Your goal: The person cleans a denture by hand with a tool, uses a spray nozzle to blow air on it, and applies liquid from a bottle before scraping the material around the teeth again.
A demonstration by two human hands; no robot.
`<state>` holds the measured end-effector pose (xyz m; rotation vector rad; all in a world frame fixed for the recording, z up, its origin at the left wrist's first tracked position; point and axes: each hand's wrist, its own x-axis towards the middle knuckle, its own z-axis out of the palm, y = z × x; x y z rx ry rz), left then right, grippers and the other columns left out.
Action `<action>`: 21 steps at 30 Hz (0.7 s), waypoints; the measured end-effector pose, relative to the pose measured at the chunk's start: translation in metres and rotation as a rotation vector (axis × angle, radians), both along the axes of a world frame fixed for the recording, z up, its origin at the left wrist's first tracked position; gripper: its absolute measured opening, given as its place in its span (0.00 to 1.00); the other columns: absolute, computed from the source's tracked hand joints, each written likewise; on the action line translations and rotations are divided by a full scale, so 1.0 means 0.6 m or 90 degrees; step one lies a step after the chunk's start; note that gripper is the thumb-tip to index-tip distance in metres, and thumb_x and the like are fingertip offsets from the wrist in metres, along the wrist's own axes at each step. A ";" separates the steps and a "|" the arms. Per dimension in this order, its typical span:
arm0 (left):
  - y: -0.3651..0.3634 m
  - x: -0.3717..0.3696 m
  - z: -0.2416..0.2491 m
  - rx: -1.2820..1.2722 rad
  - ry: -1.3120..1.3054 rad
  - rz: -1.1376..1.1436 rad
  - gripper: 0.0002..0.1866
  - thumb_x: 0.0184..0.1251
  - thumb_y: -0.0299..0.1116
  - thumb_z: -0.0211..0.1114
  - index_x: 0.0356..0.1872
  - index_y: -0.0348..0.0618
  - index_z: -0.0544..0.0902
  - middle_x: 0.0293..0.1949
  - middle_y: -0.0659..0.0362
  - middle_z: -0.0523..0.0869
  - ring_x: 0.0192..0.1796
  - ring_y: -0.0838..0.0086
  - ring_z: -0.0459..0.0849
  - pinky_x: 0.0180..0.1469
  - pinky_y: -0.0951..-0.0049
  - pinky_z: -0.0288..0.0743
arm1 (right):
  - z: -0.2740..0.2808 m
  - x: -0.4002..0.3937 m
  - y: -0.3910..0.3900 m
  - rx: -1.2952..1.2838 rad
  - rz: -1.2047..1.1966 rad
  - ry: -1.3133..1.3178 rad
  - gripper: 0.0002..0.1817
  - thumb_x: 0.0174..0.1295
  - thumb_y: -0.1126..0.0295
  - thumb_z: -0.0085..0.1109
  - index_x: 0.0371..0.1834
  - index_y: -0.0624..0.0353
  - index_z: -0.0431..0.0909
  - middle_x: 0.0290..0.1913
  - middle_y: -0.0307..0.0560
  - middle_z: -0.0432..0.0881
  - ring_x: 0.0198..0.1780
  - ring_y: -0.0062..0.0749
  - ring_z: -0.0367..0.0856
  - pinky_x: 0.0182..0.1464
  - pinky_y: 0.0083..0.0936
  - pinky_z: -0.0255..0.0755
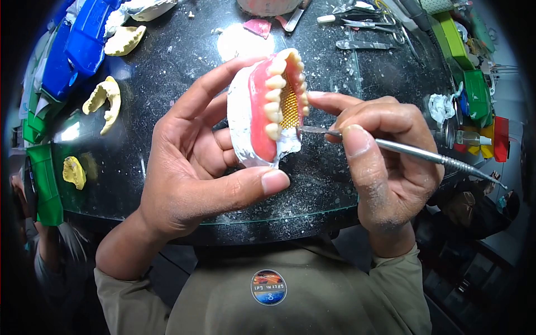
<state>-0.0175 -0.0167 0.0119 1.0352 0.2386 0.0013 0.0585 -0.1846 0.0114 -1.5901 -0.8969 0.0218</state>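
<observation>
My left hand (192, 151) grips a white plaster dental cast (240, 117) from the side, thumb below and fingers behind it. On the cast sits a denture with pink wax gum (259, 106) and a row of cream teeth (273, 96). A gold mesh (290, 109) lines the inside of its arch. My right hand (388, 156) holds a metal wax carver (413, 149) like a pen. The carver's flat tip is right at the back edge of the mesh, by the last tooth. My right index fingertip is close beside the far row of teeth.
Yellow plaster arches (106, 100) and a small yellow piece (73, 172) lie at left, near blue bins (84, 36) and a green bin (44, 184). Pink wax (258, 27), a knife (294, 19) and scissors (371, 25) are at the back. Crumpled white material (441, 109) lies right.
</observation>
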 end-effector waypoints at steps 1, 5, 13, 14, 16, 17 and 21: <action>0.001 0.000 -0.001 0.003 -0.004 -0.002 0.49 0.36 0.23 0.72 0.65 0.33 0.54 0.56 0.46 0.71 0.51 0.67 0.79 0.41 0.78 0.80 | 0.000 0.000 0.000 0.000 -0.001 0.001 0.02 0.58 0.80 0.46 0.31 0.68 0.69 0.26 0.49 0.73 0.31 0.28 0.75 0.49 0.50 0.74; 0.002 0.001 -0.003 0.009 -0.014 -0.006 0.49 0.37 0.23 0.72 0.65 0.33 0.54 0.57 0.46 0.70 0.51 0.66 0.79 0.41 0.78 0.80 | -0.002 0.002 0.000 0.002 0.005 -0.009 0.02 0.58 0.80 0.46 0.31 0.68 0.69 0.26 0.49 0.73 0.31 0.28 0.75 0.49 0.50 0.74; 0.002 0.000 -0.006 0.013 -0.021 -0.007 0.49 0.37 0.24 0.72 0.65 0.33 0.54 0.56 0.45 0.70 0.51 0.66 0.79 0.40 0.79 0.81 | -0.001 0.001 0.000 -0.003 0.000 -0.009 0.03 0.58 0.79 0.46 0.31 0.68 0.70 0.26 0.49 0.73 0.31 0.28 0.76 0.48 0.49 0.75; 0.002 0.000 -0.006 0.014 -0.021 -0.007 0.49 0.37 0.24 0.72 0.65 0.33 0.54 0.56 0.45 0.71 0.50 0.67 0.79 0.40 0.79 0.81 | -0.001 0.002 0.000 -0.002 0.003 -0.012 0.03 0.58 0.79 0.46 0.31 0.68 0.70 0.26 0.49 0.73 0.31 0.28 0.76 0.48 0.49 0.75; 0.002 -0.001 -0.007 0.014 -0.022 -0.004 0.49 0.37 0.24 0.72 0.65 0.33 0.54 0.56 0.46 0.71 0.49 0.67 0.80 0.39 0.79 0.80 | -0.001 0.003 -0.001 -0.002 0.008 -0.017 0.03 0.58 0.79 0.46 0.31 0.68 0.70 0.25 0.49 0.73 0.31 0.28 0.76 0.48 0.49 0.75; 0.002 -0.001 -0.008 0.015 -0.023 0.000 0.49 0.37 0.24 0.72 0.65 0.33 0.54 0.56 0.46 0.71 0.49 0.67 0.80 0.39 0.79 0.80 | -0.001 0.004 -0.002 -0.003 0.009 -0.020 0.03 0.58 0.79 0.46 0.31 0.68 0.70 0.25 0.49 0.73 0.31 0.28 0.76 0.48 0.49 0.75; 0.001 -0.002 -0.008 0.018 -0.022 0.005 0.49 0.37 0.24 0.72 0.65 0.33 0.54 0.56 0.46 0.71 0.48 0.68 0.80 0.38 0.80 0.80 | -0.001 0.004 -0.002 -0.001 0.012 -0.022 0.03 0.58 0.79 0.46 0.31 0.68 0.70 0.25 0.49 0.73 0.31 0.28 0.76 0.48 0.49 0.75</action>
